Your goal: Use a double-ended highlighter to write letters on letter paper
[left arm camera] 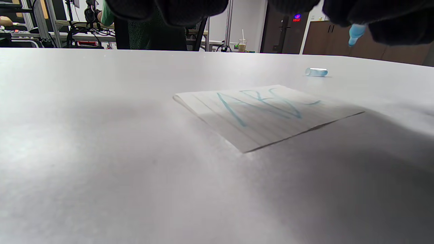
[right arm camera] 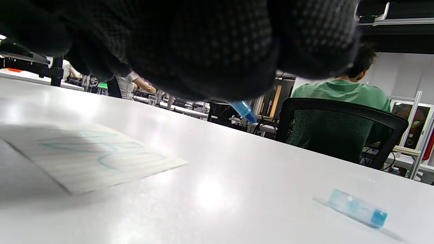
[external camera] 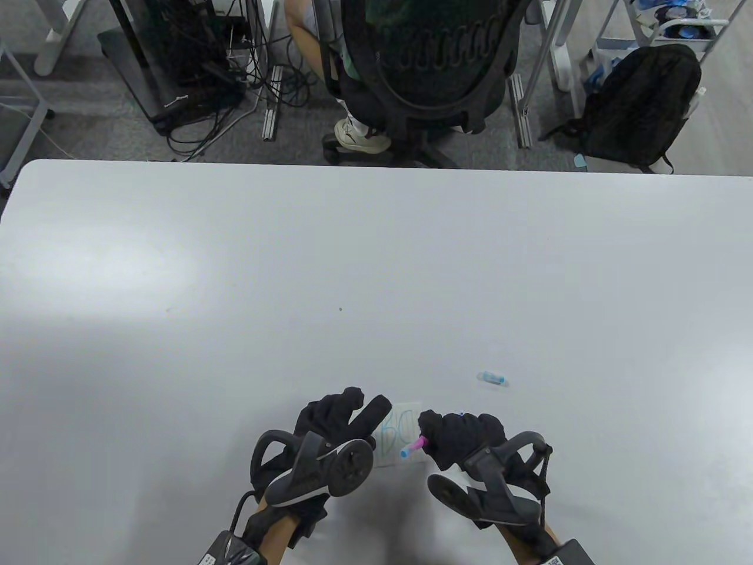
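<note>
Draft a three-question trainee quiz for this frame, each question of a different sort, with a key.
1. True or false: the blue cap is fitted on the highlighter.
2. Multiple choice: which hand holds the highlighter? A) the left hand B) the right hand C) neither
3. Short answer: what colour are the letters on the letter paper?

Key
1. False: the cap lies on the table, apart from the paper and beyond the right hand.
2. B: the right hand's fingers curl round the highlighter, its blue tip bare and pointing toward the paper; the left hand sits at the paper's left side with nothing visibly in its grip.
3. Blue.
</note>
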